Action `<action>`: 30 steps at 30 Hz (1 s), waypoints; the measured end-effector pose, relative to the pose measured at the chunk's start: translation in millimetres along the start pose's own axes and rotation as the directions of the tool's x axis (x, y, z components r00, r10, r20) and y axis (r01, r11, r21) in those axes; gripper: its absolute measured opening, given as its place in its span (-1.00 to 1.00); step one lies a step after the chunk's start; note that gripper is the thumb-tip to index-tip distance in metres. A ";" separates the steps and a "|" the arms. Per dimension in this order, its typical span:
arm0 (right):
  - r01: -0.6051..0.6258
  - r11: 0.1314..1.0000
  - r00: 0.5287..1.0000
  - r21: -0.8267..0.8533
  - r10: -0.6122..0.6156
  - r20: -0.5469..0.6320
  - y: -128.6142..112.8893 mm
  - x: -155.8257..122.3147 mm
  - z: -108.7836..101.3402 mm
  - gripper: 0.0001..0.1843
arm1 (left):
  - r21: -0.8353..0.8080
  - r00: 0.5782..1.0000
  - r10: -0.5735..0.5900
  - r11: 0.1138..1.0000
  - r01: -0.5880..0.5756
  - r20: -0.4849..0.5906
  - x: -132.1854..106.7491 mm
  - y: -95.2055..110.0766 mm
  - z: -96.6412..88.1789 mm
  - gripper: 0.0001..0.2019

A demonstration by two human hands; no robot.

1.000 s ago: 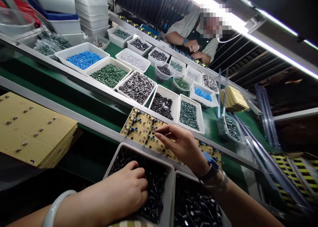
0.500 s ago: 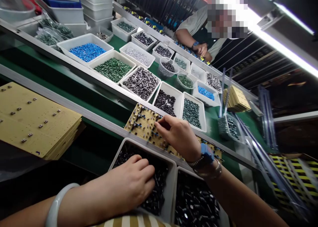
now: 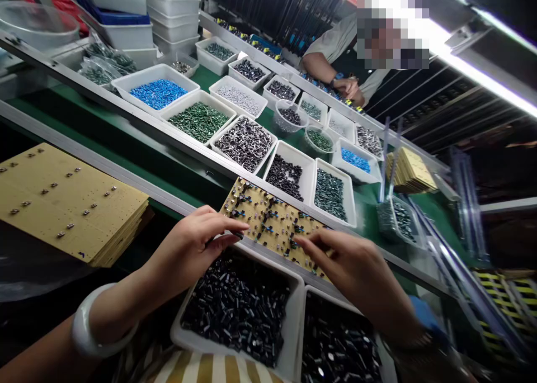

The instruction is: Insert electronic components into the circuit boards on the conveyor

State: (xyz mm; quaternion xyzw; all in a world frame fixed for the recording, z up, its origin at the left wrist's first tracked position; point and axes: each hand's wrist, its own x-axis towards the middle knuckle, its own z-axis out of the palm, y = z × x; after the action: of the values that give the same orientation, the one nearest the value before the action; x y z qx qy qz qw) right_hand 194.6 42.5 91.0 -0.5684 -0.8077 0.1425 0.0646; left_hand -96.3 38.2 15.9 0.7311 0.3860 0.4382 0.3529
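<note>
A tan circuit board (image 3: 272, 218) studded with small parts lies along the rail in front of me. My left hand (image 3: 205, 240) hovers by the board's near left edge, thumb and forefinger closed on a small black capacitor (image 3: 239, 234). Over the board's right half, the fingertips of my right hand (image 3: 356, 268) are pinched together; whatever they may hold is too small to make out. Below both hands sits a white tray of black capacitors (image 3: 241, 305), and beside it stands a second tray of larger black capacitors (image 3: 339, 344).
Beyond the board, white trays hold green parts (image 3: 197, 120), blue parts (image 3: 157, 94) and black parts (image 3: 285, 176). A stack of tan boards (image 3: 71, 204) stands at left. Across the line, a person's hands (image 3: 349, 86) rest near the far rail.
My left hand has risen out of the near capacitor tray to the board's edge, a capacitor in its fingertips. My right hand has shifted right and slightly down over the board.
</note>
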 end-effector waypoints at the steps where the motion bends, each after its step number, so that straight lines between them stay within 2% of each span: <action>1: -0.013 1.000 0.992 -0.014 0.015 0.128 5.3 -14.4 -2.9 -0.59 | -0.028 0.998 -0.053 0.998 0.053 -0.020 1.7 -2.5 -2.3 -0.71; 3: 0.001 0.999 0.919 -0.035 0.013 0.395 14.2 -42.8 -1.5 -0.61 | -0.071 0.991 -0.132 0.989 0.129 -0.026 5.0 -4.8 -3.8 -0.65; 5: 0.000 1.000 0.823 -0.028 0.016 0.567 17.7 -67.1 8.9 -0.84 | -0.092 0.988 -0.153 0.984 0.151 -0.015 9.2 -4.3 -2.1 -0.62; 6: -0.019 0.999 0.792 -0.031 0.034 0.610 17.1 -76.5 16.4 -0.93 | -0.093 0.988 -0.152 0.984 0.150 -0.012 12.0 -3.5 -0.5 -0.62; 9: -0.089 0.996 0.754 0.013 0.058 0.654 10.3 -91.5 38.5 -0.79 | -0.043 0.994 -0.108 0.993 0.107 -0.013 23.7 -1.7 5.7 -0.75; 11: -0.120 0.990 0.752 0.081 0.037 0.659 6.6 -93.4 47.0 -0.81 | 0.041 1.000 -0.029 0.999 0.029 -0.013 33.9 -2.2 10.1 -0.85; 14: -0.137 0.981 0.753 0.136 0.014 0.658 8.2 -94.0 48.3 -0.88 | 0.210 0.996 0.089 0.974 -0.089 0.006 49.8 -4.1 16.8 -0.89; 17: -0.123 0.977 0.770 0.172 -0.015 0.638 16.0 -99.0 43.1 -0.89 | 0.409 0.993 0.120 0.905 -0.114 0.013 63.3 -3.8 23.9 -0.92; 19: -0.113 0.969 0.794 0.219 -0.045 0.607 22.0 -104.2 39.7 -0.82 | 0.509 0.991 0.133 0.850 -0.131 0.033 70.3 -2.3 28.4 -0.94; 21: -0.110 0.952 0.822 0.284 -0.073 0.565 27.5 -108.6 37.8 -0.80 | 0.570 0.984 0.157 0.803 -0.174 0.079 75.6 -1.5 31.8 -0.95; 24: -0.132 0.928 0.859 0.348 -0.068 0.508 34.6 -111.9 38.0 -0.91 | 0.642 0.973 0.176 0.731 -0.231 0.150 80.2 -3.8 33.9 -0.93; 30: -0.161 0.906 0.912 0.391 -0.015 0.410 44.9 -111.2 40.2 -0.79 | 0.702 0.947 0.202 0.637 -0.320 0.249 81.5 -9.3 31.3 -0.90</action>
State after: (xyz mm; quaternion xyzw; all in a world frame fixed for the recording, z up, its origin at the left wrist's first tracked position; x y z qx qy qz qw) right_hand 262.6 -53.9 45.5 -0.5302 -0.7321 0.4275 0.0108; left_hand -44.2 108.1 26.5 0.8887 0.3921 0.2375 -0.0098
